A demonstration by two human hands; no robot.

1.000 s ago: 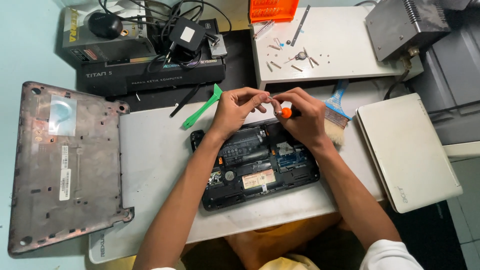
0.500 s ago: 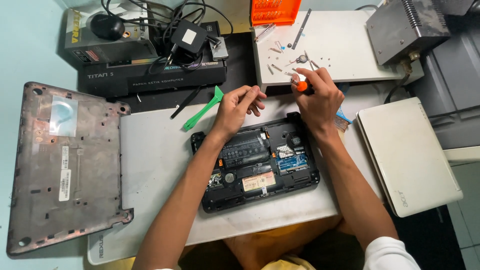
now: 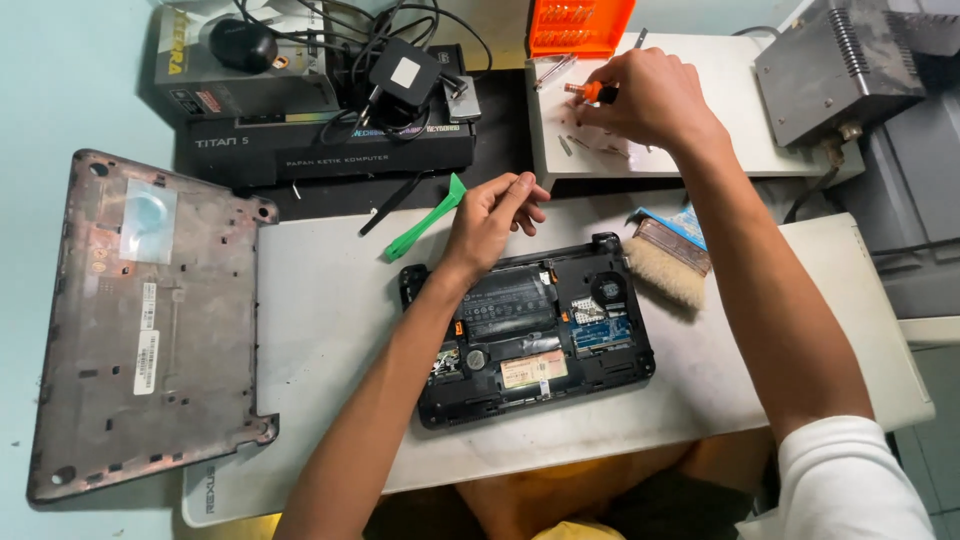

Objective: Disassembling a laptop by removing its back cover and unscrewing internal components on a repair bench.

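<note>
An opened small black laptop (image 3: 530, 335) lies on the white mat, its battery and circuit board exposed. My left hand (image 3: 492, 217) hovers just above its far left corner, fingers loosely curled and holding nothing that I can see. My right hand (image 3: 650, 97) is stretched out to the white board (image 3: 740, 140) at the back, gripping an orange-handled screwdriver (image 3: 590, 92) whose tip points at several loose screws (image 3: 590, 145) lying there.
A green plastic pry tool (image 3: 425, 222) and a black spudger (image 3: 392, 203) lie left of my left hand. A brush (image 3: 668, 262) rests right of the laptop. The removed bottom cover (image 3: 150, 320) lies far left. Boxes, cables, an orange bit case (image 3: 580, 25) and a grey metal unit (image 3: 840, 65) line the back.
My right hand has carried the screwdriver from the laptop's far edge away to the white board with the screws. My left hand has stayed near the laptop's corner.
</note>
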